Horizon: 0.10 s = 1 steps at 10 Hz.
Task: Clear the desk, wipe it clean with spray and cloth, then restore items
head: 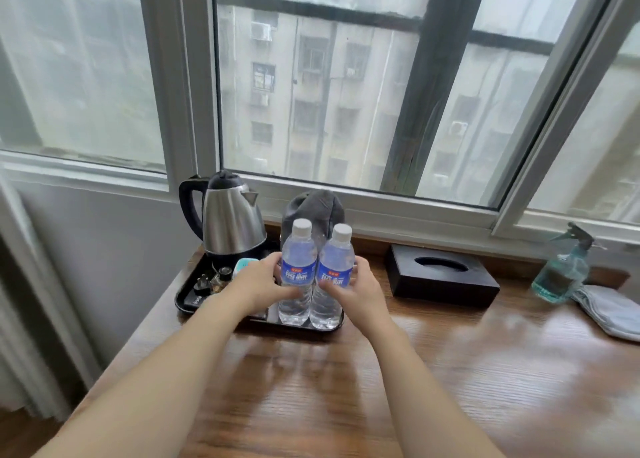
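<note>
Two clear water bottles with white caps and blue labels stand side by side at the front right corner of a black tray (pixel 187 305) on the wooden desk (pixel 433 371). My left hand (pixel 261 286) grips the left bottle (pixel 298 267) around its middle. My right hand (pixel 356 291) grips the right bottle (pixel 332 274) the same way. A steel kettle (pixel 230 215) with a black handle stands at the tray's back left. A blue spray bottle (pixel 562 270) and a folded grey cloth (pixel 609 312) sit at the desk's far right.
A black tissue box (pixel 440 277) lies right of the tray. A dark grey cloth bundle (pixel 313 208) rises behind the bottles. Small items, a plug and a small glass bottle (pixel 221 279), lie on the tray. The window sill runs along the back; a wall is at left.
</note>
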Tool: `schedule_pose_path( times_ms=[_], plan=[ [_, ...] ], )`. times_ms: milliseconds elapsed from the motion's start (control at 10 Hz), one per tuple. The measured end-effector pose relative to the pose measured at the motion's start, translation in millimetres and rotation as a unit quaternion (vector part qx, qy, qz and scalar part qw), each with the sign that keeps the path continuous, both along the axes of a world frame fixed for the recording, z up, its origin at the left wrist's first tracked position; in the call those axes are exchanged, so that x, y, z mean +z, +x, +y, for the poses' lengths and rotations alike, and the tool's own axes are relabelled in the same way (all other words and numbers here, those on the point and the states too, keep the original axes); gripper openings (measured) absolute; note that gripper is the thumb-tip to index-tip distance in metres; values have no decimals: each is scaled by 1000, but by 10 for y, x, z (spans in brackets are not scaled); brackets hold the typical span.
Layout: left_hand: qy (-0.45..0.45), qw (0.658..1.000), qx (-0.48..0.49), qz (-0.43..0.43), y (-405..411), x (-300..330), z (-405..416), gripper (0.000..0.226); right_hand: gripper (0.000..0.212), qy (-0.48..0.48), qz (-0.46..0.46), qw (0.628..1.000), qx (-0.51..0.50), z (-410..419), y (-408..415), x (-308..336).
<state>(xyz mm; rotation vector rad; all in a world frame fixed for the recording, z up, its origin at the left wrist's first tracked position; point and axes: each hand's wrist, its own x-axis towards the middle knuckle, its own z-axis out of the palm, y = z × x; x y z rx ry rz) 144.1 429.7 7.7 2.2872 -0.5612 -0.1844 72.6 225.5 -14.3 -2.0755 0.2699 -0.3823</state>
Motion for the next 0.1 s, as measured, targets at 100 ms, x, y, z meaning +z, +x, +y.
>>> schedule_pose_path(
  times_ms=[100],
  plan=[
    [46, 999, 8, -1, -32, 494, 5, 85, 85, -16, 30, 999, -4, -9, -33, 403]
  ],
)
